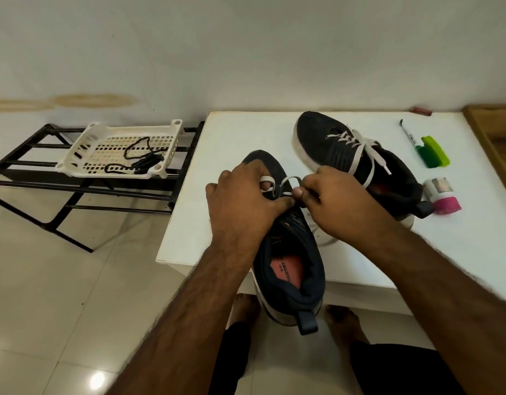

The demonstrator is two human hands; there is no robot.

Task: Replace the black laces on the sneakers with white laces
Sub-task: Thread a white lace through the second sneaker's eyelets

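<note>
White flat lace (288,179) was pinched by left hand (243,195) and right hand (328,201) over near black knit sneaker (291,269); loops should be drawn evenly toward 9 and 3 o'clock.

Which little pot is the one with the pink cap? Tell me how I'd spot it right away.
Start at the white table and go to its right side, past the far sneaker. Just beyond that sneaker's heel, the pot lies on its side. Unlike the green marker and pen above it, it is stubby, with a bright pink cap.
</note>
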